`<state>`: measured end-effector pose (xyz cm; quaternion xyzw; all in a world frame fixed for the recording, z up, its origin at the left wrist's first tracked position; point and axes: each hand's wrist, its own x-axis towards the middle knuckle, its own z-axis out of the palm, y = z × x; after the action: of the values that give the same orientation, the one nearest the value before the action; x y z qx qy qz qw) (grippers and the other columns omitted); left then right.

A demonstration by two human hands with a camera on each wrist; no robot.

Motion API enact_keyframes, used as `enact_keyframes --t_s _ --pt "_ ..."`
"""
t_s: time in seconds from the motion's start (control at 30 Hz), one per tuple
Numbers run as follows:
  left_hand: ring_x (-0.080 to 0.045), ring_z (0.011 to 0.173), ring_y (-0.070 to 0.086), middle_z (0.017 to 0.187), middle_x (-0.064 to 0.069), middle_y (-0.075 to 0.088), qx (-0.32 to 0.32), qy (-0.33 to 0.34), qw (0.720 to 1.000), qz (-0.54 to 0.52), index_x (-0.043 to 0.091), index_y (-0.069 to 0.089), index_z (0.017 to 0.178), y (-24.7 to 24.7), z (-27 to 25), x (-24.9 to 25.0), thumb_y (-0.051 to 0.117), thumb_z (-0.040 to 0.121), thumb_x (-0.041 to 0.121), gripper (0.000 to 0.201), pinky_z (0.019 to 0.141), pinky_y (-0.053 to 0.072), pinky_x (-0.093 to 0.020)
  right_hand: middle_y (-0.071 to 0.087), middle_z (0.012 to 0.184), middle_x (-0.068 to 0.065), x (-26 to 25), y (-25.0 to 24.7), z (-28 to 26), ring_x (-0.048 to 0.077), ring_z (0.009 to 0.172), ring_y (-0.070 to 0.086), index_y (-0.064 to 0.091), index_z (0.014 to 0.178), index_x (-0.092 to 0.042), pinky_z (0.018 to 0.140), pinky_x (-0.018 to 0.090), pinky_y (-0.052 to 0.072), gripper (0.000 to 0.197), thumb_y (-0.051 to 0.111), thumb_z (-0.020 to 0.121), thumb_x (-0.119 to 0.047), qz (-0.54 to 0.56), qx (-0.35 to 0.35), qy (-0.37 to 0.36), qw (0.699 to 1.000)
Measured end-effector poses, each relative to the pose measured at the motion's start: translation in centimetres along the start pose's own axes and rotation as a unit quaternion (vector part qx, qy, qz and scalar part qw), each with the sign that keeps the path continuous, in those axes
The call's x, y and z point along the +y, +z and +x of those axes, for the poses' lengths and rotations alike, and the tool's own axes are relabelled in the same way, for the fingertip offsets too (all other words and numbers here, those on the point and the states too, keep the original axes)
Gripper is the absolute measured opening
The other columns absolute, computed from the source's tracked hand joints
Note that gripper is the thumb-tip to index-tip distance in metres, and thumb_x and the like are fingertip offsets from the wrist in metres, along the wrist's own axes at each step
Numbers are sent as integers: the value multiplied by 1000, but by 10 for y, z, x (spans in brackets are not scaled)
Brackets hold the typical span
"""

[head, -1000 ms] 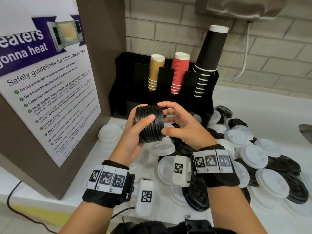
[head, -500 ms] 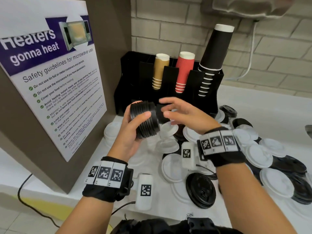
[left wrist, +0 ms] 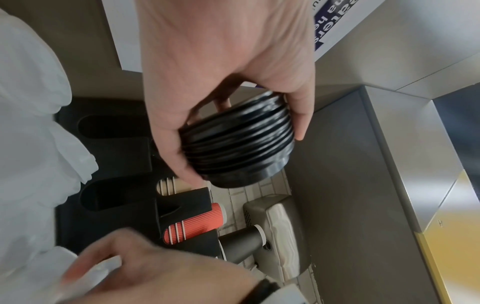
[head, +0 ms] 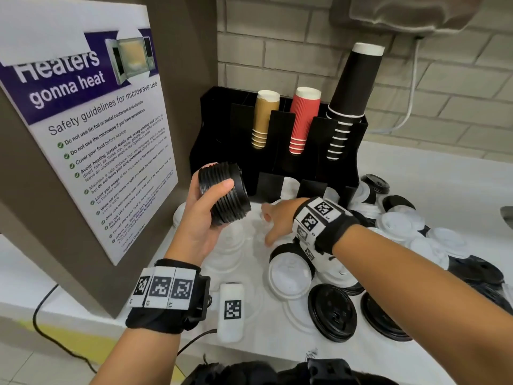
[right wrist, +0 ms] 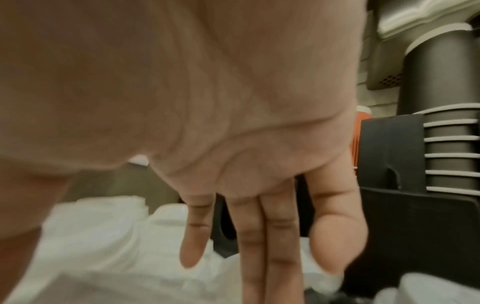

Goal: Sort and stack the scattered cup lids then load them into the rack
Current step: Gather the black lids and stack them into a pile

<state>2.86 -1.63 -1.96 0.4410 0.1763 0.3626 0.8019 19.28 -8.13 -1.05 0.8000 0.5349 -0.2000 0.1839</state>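
Gripping ribbed black lid stack

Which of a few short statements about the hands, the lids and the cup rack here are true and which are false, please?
1. The left hand holds a stack of black lids. True.
2. The right hand has a grip on a red cup. False: its fingers are straight, reaching down toward the white lids on the counter.
3. The rack holds gold, red and black cup stacks. True.
4. Only white lids lie on the counter. False: loose black lids lie there too.
5. The black lid stack is already in the rack. False: it is held in front of the rack.
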Motion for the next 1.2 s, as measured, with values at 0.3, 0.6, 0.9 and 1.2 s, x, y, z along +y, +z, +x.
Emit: enact_keyframes --t_s 0.3,0.6,0.9,1.2 --pt "-28 103 59 110 -8 60 9 -2 1000 -3 16 49 130 -1 0 4 73 68 25 67 85 51 -52 41 122 2 -23 9 -53 17 93 44 32 135 -22 71 34 44 101 79 57 -65 -58 6 -89 994" --pt "-27 102 59 110 -9 59 5 4 1000 -6 13 47 133 -1 1 3 66 74 22 63 79 54 -47 34 121 5 -29 28 -53 28 112 41 29 134 -24 84 47 51 87 81 67 -40 -91 -19 -88 992" --pt "-27 102 60 116 -12 57 -4 -11 1000 -21 11 45 133 0 2 -4 65 75 23 63 78 55 -46 49 124 7 2 -12 -47 19 100 48 49 125 -11 80 29 44 74 78 70 -51 21 76 -75 994" --pt "-25 100 64 115 -8 61 2 -38 999 -22 19 51 124 -6 10 -15 69 72 25 55 76 58 -46 51 112 5 8 39 -37 22 96 55 39 121 -14 79 37 54 79 84 63 -42 1 -21 -50 999"
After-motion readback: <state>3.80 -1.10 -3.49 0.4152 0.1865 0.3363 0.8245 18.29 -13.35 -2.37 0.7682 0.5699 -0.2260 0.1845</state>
